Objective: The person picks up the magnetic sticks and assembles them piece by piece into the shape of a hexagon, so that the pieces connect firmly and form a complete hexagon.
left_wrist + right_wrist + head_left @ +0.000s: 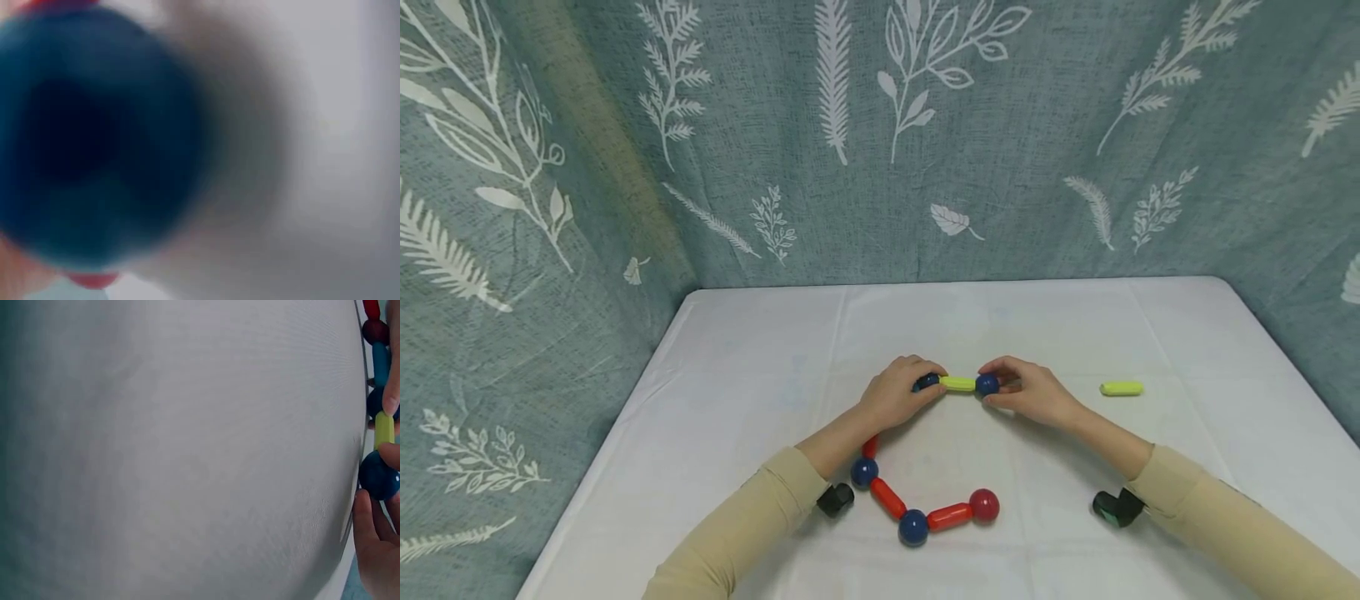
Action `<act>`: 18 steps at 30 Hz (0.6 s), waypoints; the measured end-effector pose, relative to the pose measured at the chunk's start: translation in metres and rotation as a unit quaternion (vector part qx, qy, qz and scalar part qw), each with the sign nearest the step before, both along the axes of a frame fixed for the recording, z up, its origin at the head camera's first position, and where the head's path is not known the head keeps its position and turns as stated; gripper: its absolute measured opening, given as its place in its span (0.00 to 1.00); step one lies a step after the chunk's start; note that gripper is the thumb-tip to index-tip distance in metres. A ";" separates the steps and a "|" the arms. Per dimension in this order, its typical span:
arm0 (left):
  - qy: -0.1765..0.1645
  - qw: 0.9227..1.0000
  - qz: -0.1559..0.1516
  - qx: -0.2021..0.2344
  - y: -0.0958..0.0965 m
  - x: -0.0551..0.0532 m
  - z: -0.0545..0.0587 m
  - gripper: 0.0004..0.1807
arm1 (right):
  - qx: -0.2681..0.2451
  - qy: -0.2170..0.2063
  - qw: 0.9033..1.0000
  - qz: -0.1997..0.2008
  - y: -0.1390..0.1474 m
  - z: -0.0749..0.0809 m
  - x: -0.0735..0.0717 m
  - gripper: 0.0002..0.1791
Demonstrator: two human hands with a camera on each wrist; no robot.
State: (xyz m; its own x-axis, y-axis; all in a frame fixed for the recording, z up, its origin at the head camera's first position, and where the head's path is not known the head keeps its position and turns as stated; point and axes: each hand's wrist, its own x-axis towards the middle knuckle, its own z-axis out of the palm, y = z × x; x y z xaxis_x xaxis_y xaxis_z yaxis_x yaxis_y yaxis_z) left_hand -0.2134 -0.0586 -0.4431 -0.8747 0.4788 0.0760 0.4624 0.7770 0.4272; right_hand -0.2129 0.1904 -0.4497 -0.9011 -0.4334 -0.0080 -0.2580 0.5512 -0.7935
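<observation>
My left hand grips a dark blue ball at the left end of a yellow-green rod. With thumb and fingers, my right hand holds another blue ball at the rod's right end. The right wrist view shows this rod between the two balls, followed by a blue rod, a dark red ball and a red rod. A large blurred blue ball fills much of the left wrist view. My left hand hides part of the chain in the head view.
Nearer the front, the chain bends through a blue ball, a red rod, a second blue ball and another red rod to a red ball. A loose yellow-green rod lies right on the white table.
</observation>
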 end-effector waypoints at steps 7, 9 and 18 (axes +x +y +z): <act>0.010 0.993 -0.073 -0.092 0.027 -0.011 0.030 0.18 | -0.002 0.011 1.000 -0.003 0.005 0.001 0.001 0.24; -0.013 0.990 -0.099 -0.096 0.038 -0.014 0.037 0.20 | 0.001 0.007 1.000 -0.004 0.009 0.002 0.002 0.25; -0.080 0.984 -0.130 -0.091 0.057 -0.019 0.033 0.21 | 0.088 0.085 0.992 -0.033 0.060 0.019 0.012 0.17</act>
State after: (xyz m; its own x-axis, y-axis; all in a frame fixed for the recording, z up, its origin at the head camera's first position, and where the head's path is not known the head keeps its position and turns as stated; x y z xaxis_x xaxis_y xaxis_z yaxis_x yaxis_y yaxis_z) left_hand -0.2327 -0.0011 -0.4099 -0.7143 0.6813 -0.1604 0.5942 0.7113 0.3754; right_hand -0.2010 0.2507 -0.4307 -0.9222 -0.3790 0.0770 -0.3393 0.6974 -0.6313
